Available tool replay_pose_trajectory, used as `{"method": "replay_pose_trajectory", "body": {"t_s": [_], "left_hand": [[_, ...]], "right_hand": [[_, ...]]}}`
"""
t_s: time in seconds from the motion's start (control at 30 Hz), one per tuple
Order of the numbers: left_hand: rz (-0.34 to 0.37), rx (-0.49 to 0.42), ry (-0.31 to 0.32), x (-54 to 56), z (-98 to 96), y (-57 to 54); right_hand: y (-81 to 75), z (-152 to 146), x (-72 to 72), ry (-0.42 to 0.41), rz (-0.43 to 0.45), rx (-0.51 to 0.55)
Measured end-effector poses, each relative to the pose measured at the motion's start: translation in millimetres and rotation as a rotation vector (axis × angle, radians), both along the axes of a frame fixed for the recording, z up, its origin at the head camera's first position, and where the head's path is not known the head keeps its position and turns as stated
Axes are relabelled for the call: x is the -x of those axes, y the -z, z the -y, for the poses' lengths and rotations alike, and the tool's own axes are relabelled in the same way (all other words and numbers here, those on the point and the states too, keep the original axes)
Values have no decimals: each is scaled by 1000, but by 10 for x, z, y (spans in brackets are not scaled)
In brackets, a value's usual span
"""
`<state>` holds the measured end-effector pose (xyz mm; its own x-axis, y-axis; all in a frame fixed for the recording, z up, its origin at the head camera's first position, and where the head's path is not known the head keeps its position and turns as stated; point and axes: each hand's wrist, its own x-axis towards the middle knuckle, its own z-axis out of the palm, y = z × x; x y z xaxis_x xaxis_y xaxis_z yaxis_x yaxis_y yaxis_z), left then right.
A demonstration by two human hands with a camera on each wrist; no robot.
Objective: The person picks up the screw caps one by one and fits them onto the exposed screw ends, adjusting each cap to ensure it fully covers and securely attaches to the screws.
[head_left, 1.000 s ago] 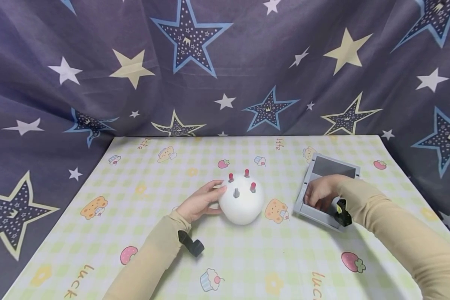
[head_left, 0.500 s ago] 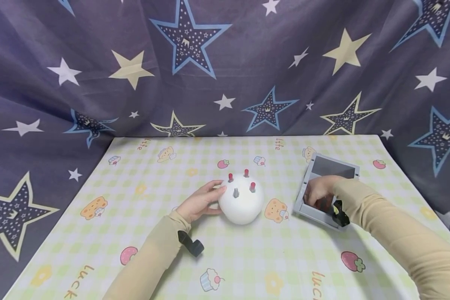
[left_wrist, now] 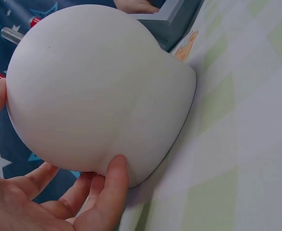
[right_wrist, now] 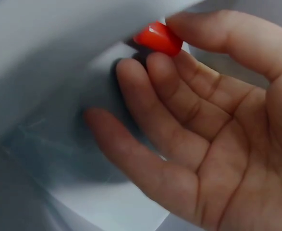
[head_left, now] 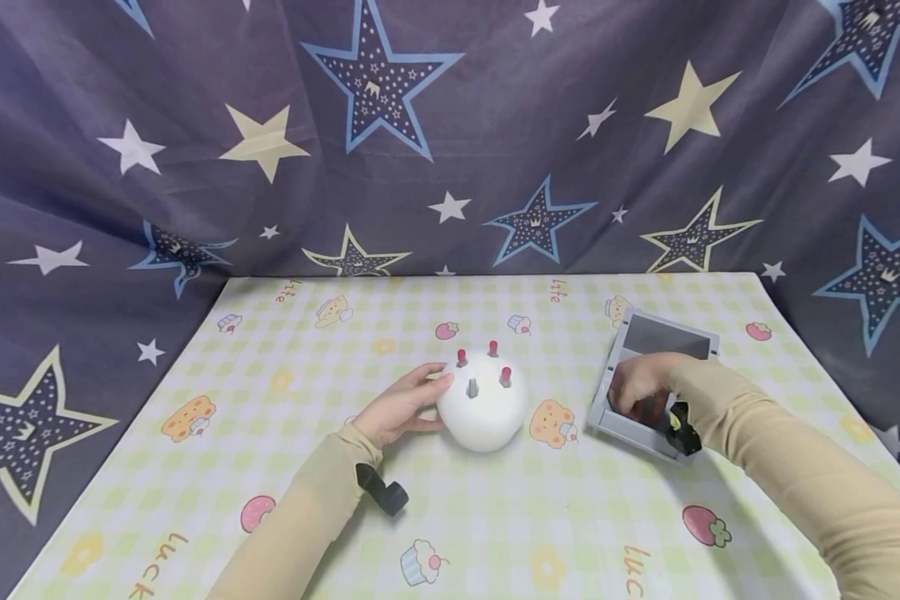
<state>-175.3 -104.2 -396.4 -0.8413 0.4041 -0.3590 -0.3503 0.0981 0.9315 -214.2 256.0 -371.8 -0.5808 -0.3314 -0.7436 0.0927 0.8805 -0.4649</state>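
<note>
A white rounded body (head_left: 483, 417) with a flared base stands on the table; metal posts rise from its top. Three posts carry a red cap (head_left: 506, 373), and the front one is a bare threaded post (head_left: 472, 387). My left hand (head_left: 401, 404) holds this body's left side, thumb high and fingers lower on its wall. Inside a grey box (head_left: 637, 427) on the right, my right hand (head_left: 645, 383) reaches down with bent fingers. In the right wrist view it pinches a glossy red cap (right_wrist: 160, 38) between thumb and index finger; part of that cap is hidden behind the box wall.
The table bears a green-and-white checked cloth (head_left: 330, 517) printed with cartoons. The box has a divider, leaving a second compartment (head_left: 667, 336) at its far end. Behind the table hangs a dark curtain (head_left: 390, 192) with stars.
My right hand has shifted slightly within the grey box, its wrist moving a little left. The left hand and the white body have stayed in place.
</note>
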Motion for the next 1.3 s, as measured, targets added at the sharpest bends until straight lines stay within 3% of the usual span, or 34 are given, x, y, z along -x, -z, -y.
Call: {"method": "replay_pose_trajectory", "body": {"t_s": [0.6,0.9,1.3], "left_hand": [[-12,2,3,2,0,31],[-12,-2,2,7,4,53],[-17,2,-11,6,3,57]], "right_hand": [[-103,-39,46,-42,-24,19],[-154,-68,23,-42,-154,13],[-351,-243,-64,43,-304,192]]}}
